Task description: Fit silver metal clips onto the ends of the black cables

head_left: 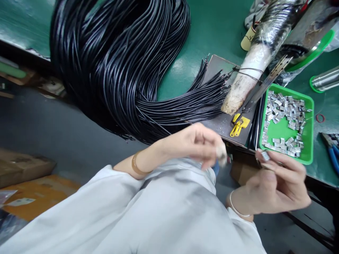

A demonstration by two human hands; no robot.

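My right hand point(278, 185) is closed with a small silvery metal connector point(265, 156) at its fingertips, just in front of the green tray. To the left, my left hand point(200, 146) hovers before the table edge with bent fingers. Motion blurs its fingertips, and a whitish covering point(221, 154) shows on one of them; whether it holds anything is unclear. Beyond it, a thick bundle of black cables point(127, 70) lies on the table, its cut ends over a grey board point(217, 65). Many similar metal connectors point(284, 109) lie in the green tray point(308, 141).
Yellow snips point(239, 125) lie on the board's front corner. A plastic-wrapped roll point(246, 76) and a slotted metal bar point(270, 83) slant above it. At right are blue-handled pliers point(332, 151) and a red ring point(320, 118). Cardboard boxes point(23, 169) stand below left.
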